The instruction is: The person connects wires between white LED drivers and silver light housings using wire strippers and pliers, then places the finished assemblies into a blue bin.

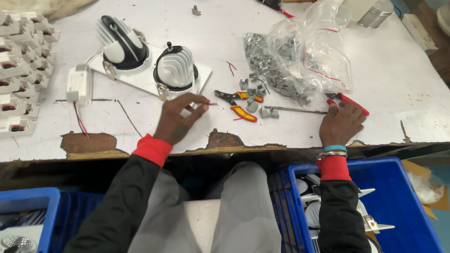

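At frame centre the left hand (176, 119) pinches what seems a thin red wire (212, 104), while the right hand (341, 122) grips a red-handled metal screwdriver (323, 108) that could scatter loose grey plastic clips (255, 91) across the white table (398, 79).

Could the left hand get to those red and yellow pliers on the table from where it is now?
Probably yes. The left hand pinches a thin wire just beside the pliers, with bare table between them. It would likely need to drop the wire first.

On the desk (398, 70), the lamp fitting (150, 65) lies left of the pliers (239, 104), the bag of clips (300, 61) right of them.
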